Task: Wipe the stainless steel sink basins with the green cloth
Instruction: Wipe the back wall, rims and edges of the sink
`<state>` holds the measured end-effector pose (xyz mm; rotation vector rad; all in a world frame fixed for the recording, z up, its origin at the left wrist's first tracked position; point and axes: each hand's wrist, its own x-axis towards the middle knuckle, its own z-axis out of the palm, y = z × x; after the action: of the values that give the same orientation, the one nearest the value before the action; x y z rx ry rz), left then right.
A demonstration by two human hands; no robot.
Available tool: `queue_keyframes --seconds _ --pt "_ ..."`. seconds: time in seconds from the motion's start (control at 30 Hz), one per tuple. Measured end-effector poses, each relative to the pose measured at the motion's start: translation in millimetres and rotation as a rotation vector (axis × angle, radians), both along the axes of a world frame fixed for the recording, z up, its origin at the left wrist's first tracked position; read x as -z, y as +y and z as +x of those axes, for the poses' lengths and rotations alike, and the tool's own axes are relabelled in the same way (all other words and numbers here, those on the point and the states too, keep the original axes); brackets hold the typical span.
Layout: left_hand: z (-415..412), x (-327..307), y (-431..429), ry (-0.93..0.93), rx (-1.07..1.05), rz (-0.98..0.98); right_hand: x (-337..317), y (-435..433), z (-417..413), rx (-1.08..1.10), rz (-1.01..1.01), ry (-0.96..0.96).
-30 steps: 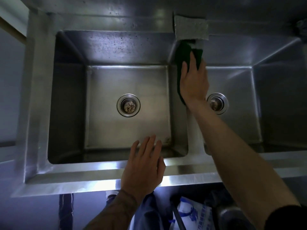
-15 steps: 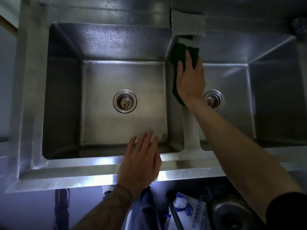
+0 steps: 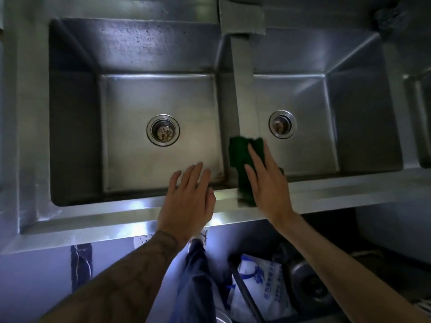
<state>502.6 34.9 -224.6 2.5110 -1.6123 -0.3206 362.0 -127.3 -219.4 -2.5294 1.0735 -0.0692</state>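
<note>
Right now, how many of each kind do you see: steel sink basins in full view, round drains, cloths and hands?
Stainless steel sink basins in full view: 2, left basin and right basin
Round metal drains: 2, left drain and right drain
Dark green cloth: 1
Bare hands: 2, left hand and right hand
Total: 7

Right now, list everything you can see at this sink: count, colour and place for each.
stainless steel sink basins: two, grey, side by side
round metal drains: two, silver, one in each basin floor
green cloth: one, dark green, draped over the near end of the divider
grey rectangular pad: one, grey, at the divider's far end
white plastic bag: one, white with blue print, below the sink
left hand: flat on the front rim
right hand: fingers straight, pressing the cloth
</note>
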Motion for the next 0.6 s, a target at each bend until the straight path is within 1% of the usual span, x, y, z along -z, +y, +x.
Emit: queue_keyframes --seconds 0.13,0.2,0.3,0.37,0.47,0.53,0.6 --pt "-0.8 -2.4 0.0 0.017 -0.005 -0.004 -3.5 33.2 -28.1 -0.098 -0.185 0.033" --pt "1.0 -1.7 2.2 0.031 -0.006 0.006 -1.0 61.8 -25.8 -0.126 -0.201 0.027" --pt "4.0 -4.6 5.3 0.083 -0.015 0.060 4.0 99.5 -18.3 -0.194 -0.155 0.025" --pt "5.2 -6.3 9.7 0.084 -0.043 0.048 0.2 89.5 -21.4 -0.273 -0.124 0.038" --pt "13.2 -2.0 35.7 -0.010 -0.055 0.021 -2.6 47.5 -51.6 -0.349 -0.155 0.110" --pt "22.6 0.5 65.0 -0.044 -0.091 0.031 -2.2 34.0 -69.6 -0.342 -0.148 0.129" --pt "34.0 1.8 92.4 -0.054 -0.163 0.027 2.9 48.4 -66.7 -0.295 -0.138 0.118"
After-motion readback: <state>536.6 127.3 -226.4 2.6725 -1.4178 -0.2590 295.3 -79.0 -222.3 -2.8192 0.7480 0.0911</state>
